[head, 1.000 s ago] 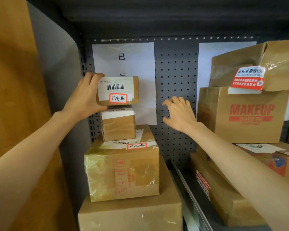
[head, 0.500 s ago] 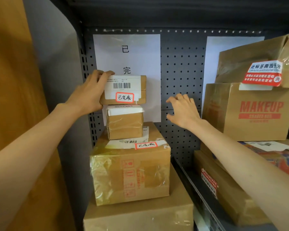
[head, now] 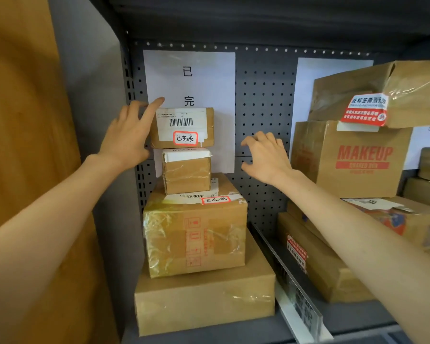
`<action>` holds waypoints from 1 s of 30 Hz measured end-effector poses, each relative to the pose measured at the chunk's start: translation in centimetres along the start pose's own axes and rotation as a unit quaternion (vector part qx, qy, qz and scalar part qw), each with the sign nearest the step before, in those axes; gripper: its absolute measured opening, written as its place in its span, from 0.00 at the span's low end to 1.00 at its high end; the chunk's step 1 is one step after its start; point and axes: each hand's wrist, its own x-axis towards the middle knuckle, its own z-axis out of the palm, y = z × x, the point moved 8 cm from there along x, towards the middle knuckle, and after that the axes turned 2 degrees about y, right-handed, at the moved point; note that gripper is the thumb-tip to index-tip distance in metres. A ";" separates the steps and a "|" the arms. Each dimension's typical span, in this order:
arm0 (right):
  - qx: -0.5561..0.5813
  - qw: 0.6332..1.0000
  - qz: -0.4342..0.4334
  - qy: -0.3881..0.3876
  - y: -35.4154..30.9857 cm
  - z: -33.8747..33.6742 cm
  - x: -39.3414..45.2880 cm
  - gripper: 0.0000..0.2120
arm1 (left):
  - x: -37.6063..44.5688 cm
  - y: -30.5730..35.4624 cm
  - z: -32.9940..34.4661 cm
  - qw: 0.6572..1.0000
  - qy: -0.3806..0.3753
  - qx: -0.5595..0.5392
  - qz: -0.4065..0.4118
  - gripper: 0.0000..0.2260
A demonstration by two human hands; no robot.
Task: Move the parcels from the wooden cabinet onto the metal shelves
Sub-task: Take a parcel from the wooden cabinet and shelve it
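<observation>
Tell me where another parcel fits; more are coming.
Bare shelf floor lies between the acrylic divider and the right-hand boxes, at the front. The four-box stack fills the left bay.

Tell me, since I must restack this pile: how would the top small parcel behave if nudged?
The top small parcel probably slides or tips easily: it overhangs the narrower taped box under it. It looks stiff, being squared cardboard. It is likely light, since the left hand merely touches its side with straight fingers.
</observation>
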 end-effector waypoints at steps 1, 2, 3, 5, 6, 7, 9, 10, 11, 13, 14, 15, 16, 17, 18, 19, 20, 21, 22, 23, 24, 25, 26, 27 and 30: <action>0.003 1.000 -0.001 0.000 -0.2 -0.4 -0.5 0.25 | -0.6 0.2 -0.6 1.000 0.001 0.008 -0.005 0.49; 0.006 1.000 -0.003 0.000 -0.3 -0.9 -1.1 0.24 | -1.3 0.4 -1.2 1.000 -0.001 0.019 -0.007 0.48; 0.009 1.000 -0.005 -0.001 -0.5 -1.4 -1.7 0.24 | -2.0 0.7 -1.8 0.999 -0.005 0.033 -0.008 0.47; 0.014 1.000 -0.011 0.003 -0.8 -2.7 -3.0 0.25 | -3.7 1.2 -3.0 0.998 -0.009 0.060 -0.009 0.44; 0.018 1.000 -0.014 0.007 -0.9 -3.3 -3.7 0.25 | -4.6 1.6 -3.8 0.997 -0.008 0.071 -0.011 0.42; 0.021 1.000 -0.017 0.011 -1.1 -4.1 -4.4 0.25 | -5.5 1.9 -4.6 0.997 -0.006 0.079 -0.014 0.39; 0.028 0.999 -0.024 0.016 -1.5 -5.5 -6.1 0.25 | -7.3 2.9 -6.4 0.996 -0.003 0.090 -0.025 0.32; 0.032 0.999 -0.028 0.016 -1.8 -6.1 -7.1 0.26 | -8.3 3.5 -7.3 0.995 -0.006 0.094 -0.030 0.29; 0.036 0.999 -0.031 0.015 -2.0 -6.7 -8.1 0.26 | -9.3 4.2 -8.2 0.995 -0.009 0.098 -0.033 0.26; 0.044 0.998 -0.037 0.013 -2.6 -7.6 -10.5 0.26 | -11.6 5.8 -10.0 0.994 -0.015 0.099 -0.042 0.23; 0.046 0.998 -0.041 0.013 -2.9 -8.0 -11.8 0.25 | -12.9 6.6 -10.8 0.994 -0.019 0.097 -0.047 0.22; 0.046 0.998 -0.045 0.011 -3.2 -8.3 -13.1 0.24 | -14.3 7.5 -11.5 0.994 -0.026 0.096 -0.050 0.22; 0.046 0.998 -0.050 0.008 -3.5 -8.7 -14.4 0.24 | -15.7 8.4 -12.1 0.993 -0.036 0.096 -0.053 0.22; 0.047 0.997 -0.055 0.003 -3.8 -9.0 -15.7 0.23 | -17.0 9.1 -12.7 0.993 -0.046 0.097 -0.056 0.22; 0.050 0.997 -0.060 -0.002 -4.2 -9.3 -16.9 0.23 | -18.3 9.7 -13.2 0.992 -0.057 0.098 -0.060 0.21; 0.053 0.997 -0.064 -0.008 -4.6 -9.6 -18.2 0.23 | -19.6 10.2 -13.7 0.991 -0.067 0.101 -0.064 0.21; 0.056 0.996 -0.067 -0.013 -5.0 -9.9 -19.4 0.23 | -20.9 10.5 -14.2 0.989 -0.077 0.104 -0.068 0.20; 0.058 0.996 -0.071 -0.018 -5.4 -10.2 -20.5 0.24 | -22.0 10.7 -14.7 0.988 -0.086 0.104 -0.074 0.20; 0.060 0.995 -0.075 -0.021 -5.9 -10.6 -21.5 0.25 | -23.2 10.8 -15.2 0.987 -0.095 0.104 -0.082 0.20; 0.061 0.995 -0.079 -0.026 -6.3 -10.9 -22.4 0.25 | -24.2 10.9 -15.8 0.985 -0.103 0.104 -0.090 0.20; 0.062 0.994 -0.082 -0.030 -6.8 -11.3 -23.3 0.26 | -25.2 10.8 -16.4 0.984 -0.110 0.105 -0.097 0.20; 0.062 0.994 -0.083 -0.033 -7.3 -11.7 -24.1 0.25 | -26.1 10.7 -17.1 0.982 -0.113 0.106 -0.104 0.20; 0.061 0.994 -0.084 -0.034 -7.8 -12.2 -24.9 0.25 | -26.9 10.6 -17.9 0.982 -0.113 0.107 -0.109 0.20; 0.061 0.994 -0.084 -0.035 -8.3 -12.7 -25.5 0.25 | -27.6 10.3 -18.8 0.981 -0.111 0.108 -0.113 0.20; 0.062 0.994 -0.085 -0.039 -10.0 -14.4 -27.5 0.25 | -29.4 9.4 -21.3 0.980 -0.108 0.113 -0.120 0.20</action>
